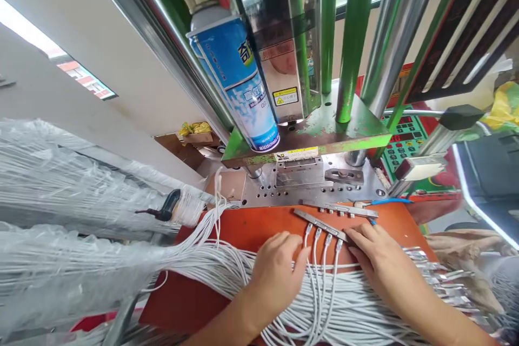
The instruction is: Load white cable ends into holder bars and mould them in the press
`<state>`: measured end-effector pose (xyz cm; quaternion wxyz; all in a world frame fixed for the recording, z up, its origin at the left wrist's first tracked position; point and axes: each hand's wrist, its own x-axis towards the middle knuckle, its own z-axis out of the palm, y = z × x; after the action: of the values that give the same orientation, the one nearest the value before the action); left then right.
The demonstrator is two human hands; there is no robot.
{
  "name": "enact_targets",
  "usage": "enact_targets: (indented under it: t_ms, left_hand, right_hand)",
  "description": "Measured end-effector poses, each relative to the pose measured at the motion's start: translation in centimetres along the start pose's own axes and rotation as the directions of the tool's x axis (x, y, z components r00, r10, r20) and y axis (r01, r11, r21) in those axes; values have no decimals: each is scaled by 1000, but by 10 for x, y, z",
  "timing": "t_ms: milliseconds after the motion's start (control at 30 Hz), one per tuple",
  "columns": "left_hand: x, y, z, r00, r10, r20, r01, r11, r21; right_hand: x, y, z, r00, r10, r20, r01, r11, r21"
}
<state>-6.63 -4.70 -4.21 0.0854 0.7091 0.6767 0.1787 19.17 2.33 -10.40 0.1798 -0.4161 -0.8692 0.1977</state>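
Note:
A slim metal bar [320, 223] lies at a slant above the orange-red work surface, with several white cables [324, 281] plugged in along its lower edge by small metal connectors [329, 239]. My right hand [379, 257] pinches the bar's right end between thumb and fingers. On the other side, my left hand [279, 265] is closed, its thumb and fingertips around the leftmost cable just below its connector. Beyond them rests a second metal bar [348, 210] with small projections. A thick bundle of white cables [219, 262] runs beneath both hands.
Behind the work surface [259, 221] stands a green press with a perforated metal base [267, 194]. A blue spray can [239, 81] sits on its plate [365, 135]. Plastic-wrapped cables [81, 259] fill the left; many connector ends [446, 286] lie right, below a green control panel [409, 135].

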Motion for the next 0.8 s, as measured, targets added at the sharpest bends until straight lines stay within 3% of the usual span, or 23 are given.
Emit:
enact_targets:
  t_ms: [67, 133, 367, 467, 567, 633, 700, 800]
  left_hand:
    - [8, 18, 21, 991, -80, 109, 69, 993, 96]
    - [21, 20, 31, 984, -108, 140, 88, 986, 143]
    - [34, 6, 41, 981, -65, 183, 39, 989, 144]
    - [35, 9, 34, 968, -68, 241, 30, 987, 157]
    - [28, 21, 21, 984, -49, 174, 10, 977, 214]
    - [15, 30, 20, 990, 134, 35, -139, 966, 219]
    - [-1, 37, 28, 913, 381, -149, -341, 910, 237]
    - [-15, 37, 46, 744, 555, -371, -439, 825, 356]
  right_hand:
    - [2, -1, 2, 998, -46, -31, 46, 999, -5]
    - [3, -1, 2, 994, -96, -58, 97, 995, 13]
    - [3, 5, -4, 967, -250, -51, 255, 957, 136]
    - [2, 5, -1, 971, -234, -49, 239, 962, 133]
    - [0, 4, 4, 984, -156, -84, 165, 979, 117]
    - [1, 5, 5, 985, -108, -132, 125, 984, 124]
    - [6, 7, -1, 979, -95, -179, 122, 982, 145]
    - [24, 11, -19, 963, -93, -252, 137, 977, 165]
